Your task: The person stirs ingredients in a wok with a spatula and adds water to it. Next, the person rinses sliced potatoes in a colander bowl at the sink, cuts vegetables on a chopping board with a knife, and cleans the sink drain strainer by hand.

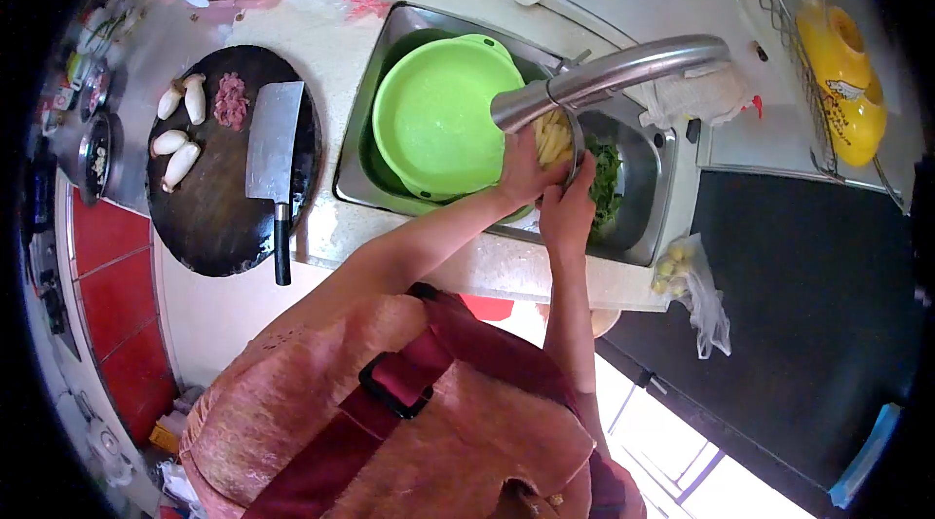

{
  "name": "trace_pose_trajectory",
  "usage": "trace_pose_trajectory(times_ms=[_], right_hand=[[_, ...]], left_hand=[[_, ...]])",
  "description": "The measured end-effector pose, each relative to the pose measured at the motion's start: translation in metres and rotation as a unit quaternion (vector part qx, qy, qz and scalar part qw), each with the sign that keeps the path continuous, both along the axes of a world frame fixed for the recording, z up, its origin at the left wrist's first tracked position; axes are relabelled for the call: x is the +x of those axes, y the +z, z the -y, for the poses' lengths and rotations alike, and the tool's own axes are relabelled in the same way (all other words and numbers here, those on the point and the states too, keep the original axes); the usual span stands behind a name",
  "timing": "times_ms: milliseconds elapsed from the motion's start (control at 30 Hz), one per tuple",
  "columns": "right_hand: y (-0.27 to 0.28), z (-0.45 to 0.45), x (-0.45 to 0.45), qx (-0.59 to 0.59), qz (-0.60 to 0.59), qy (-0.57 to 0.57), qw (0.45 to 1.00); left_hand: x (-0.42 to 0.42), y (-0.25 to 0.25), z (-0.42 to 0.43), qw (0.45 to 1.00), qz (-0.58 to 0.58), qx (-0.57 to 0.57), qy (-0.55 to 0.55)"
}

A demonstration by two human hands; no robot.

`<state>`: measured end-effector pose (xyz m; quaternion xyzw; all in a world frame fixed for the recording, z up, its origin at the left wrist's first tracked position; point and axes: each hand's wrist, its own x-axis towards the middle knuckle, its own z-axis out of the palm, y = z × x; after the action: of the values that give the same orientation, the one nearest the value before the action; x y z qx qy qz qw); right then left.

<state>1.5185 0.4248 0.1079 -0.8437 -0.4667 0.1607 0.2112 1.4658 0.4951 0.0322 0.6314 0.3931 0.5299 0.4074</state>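
Observation:
Under the faucet (604, 81), a round metal bowl (579, 141) holds pale yellow strips (552, 137), its rim turned toward the right. My left hand (526, 171) is closed at the bowl's near left side, with fingers lying across the edge of the strips. From the near right, my right hand (568, 212) grips the rim; its fingertips are partly hidden. Chopped leafy greens (605, 186) lie in the right sink basin (643, 198), just beyond the bowl. A large light green basin (443, 115) fills the left side of the sink, beside my left hand.
On the left, a round dark cutting board (219, 217) carries a cleaver (274, 144), several white mushrooms (180, 166) and some chopped raw meat (231, 102). A plastic bag (703, 300) hangs near the sink's right corner. Yellow bowls (842, 100) sit in a wire rack.

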Motion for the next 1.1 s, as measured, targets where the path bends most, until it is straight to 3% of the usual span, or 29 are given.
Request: trace_pose_trajectory(times_ms=[267, 333, 433, 533, 600, 700, 800, 833, 867, 933, 1033, 1100], right_hand=[[0.006, 0.009, 0.003, -0.013, -0.003, -0.018, 1.000], [0.002, 0.010, 0.005, -0.007, -0.017, -0.026, 1.000], [-0.025, 0.014, 0.021, 0.031, -0.299, -0.087, 0.950], [-0.063, 0.020, 0.026, -0.022, -0.594, -0.129, 0.794], [-0.085, 0.026, 0.013, -0.021, -0.617, -0.118, 0.778], [-0.105, 0.023, -0.002, -0.087, -0.638, -0.096, 0.759], [-0.111, 0.018, -0.015, -0.133, -0.661, -0.057, 0.736], [-0.110, 0.015, -0.018, -0.144, -0.667, -0.045, 0.730], [-0.106, 0.011, -0.021, -0.154, -0.672, -0.032, 0.724], [-0.085, 0.002, -0.032, -0.169, -0.655, 0.028, 0.736], [-0.062, -0.005, -0.036, -0.206, -0.629, 0.153, 0.734], [-0.080, -0.007, -0.027, -0.136, -0.575, 0.088, 0.802]], left_hand=[[0.005, 0.010, 0.006, 1.000, -0.005, -0.014, -0.010], [0.003, 0.014, 0.010, 0.998, -0.052, -0.018, -0.003], [-0.008, 0.014, 0.008, 0.978, -0.197, -0.048, -0.049], [-0.030, 0.017, 0.006, 0.920, -0.371, -0.069, -0.105], [-0.056, 0.013, 0.003, 0.893, -0.416, -0.073, -0.158], [-0.110, 0.007, -0.003, 0.929, -0.315, -0.061, -0.186], [-0.168, 0.018, 0.006, 0.964, -0.255, -0.068, 0.038], [-0.182, 0.010, 0.009, 0.968, -0.200, -0.137, 0.068], [-0.197, -0.002, 0.006, 0.956, -0.079, -0.283, 0.014], [-0.211, 0.004, 0.014, 0.837, 0.135, -0.520, -0.105], [-0.220, -0.004, 0.034, 0.822, 0.157, -0.546, -0.029], [-0.232, 0.019, 0.041, 0.833, 0.079, -0.547, 0.032]])
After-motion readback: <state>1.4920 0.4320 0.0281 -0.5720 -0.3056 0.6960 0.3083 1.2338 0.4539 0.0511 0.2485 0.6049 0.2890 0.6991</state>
